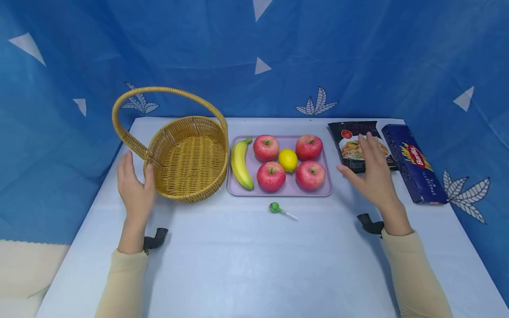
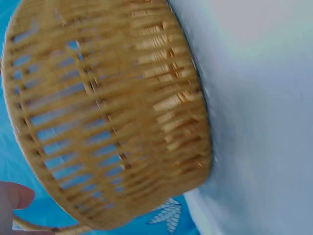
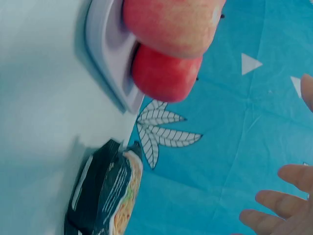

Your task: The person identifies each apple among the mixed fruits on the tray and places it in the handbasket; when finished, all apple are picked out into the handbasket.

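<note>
My left hand is beside the left rim of a woven basket with a tall arched handle, its fingers straight and holding nothing. In the left wrist view the basket's slatted side fills much of the picture. My right hand hovers with spread fingers over the front of a black noodle packet, partly covering it. Those fingers appear empty in the right wrist view, off to the side of the packet.
A lilac tray mid-table carries a banana, a lemon and several red apples. In front of it lies a green lollipop. A blue spaghetti box lies at the right edge. A blue curtain hangs behind.
</note>
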Available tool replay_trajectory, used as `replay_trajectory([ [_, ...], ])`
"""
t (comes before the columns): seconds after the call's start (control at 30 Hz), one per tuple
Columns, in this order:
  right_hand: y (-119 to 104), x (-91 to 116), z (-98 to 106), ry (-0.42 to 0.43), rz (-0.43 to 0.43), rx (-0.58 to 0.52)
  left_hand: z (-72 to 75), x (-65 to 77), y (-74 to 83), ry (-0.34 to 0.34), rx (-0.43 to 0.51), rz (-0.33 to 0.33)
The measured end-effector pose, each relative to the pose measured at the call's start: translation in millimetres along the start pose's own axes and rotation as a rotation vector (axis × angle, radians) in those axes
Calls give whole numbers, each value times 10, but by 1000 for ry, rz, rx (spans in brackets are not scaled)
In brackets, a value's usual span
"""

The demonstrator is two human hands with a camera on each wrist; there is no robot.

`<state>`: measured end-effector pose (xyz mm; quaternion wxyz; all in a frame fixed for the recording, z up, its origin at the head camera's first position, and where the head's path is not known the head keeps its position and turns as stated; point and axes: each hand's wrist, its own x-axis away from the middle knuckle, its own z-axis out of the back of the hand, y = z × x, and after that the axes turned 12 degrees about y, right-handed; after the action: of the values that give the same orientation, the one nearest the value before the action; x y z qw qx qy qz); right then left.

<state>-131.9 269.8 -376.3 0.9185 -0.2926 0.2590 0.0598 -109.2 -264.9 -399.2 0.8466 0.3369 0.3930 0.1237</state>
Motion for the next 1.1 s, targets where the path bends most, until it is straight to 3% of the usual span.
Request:
replay_trajectory([
  [0.23, -108, -11, -76, 43, -50, -97, -18, -40, -157, -88, 60, 229],
  [0.57, -169, -18, -247, -39, -108, -136, -120, -29, -288, -197, 201, 505],
  [0.7, -169, -14, -307, -80, -124, -151, -152, -75, -298, -200, 211, 553],
  [0.93, -172, -9, -407, -159, -134, -156, -202, -228, -291, -101, 183, 611],
  [1.1, -183, -14, -464, -207, -157, -164, -234, -333, -297, -83, 157, 632],
])
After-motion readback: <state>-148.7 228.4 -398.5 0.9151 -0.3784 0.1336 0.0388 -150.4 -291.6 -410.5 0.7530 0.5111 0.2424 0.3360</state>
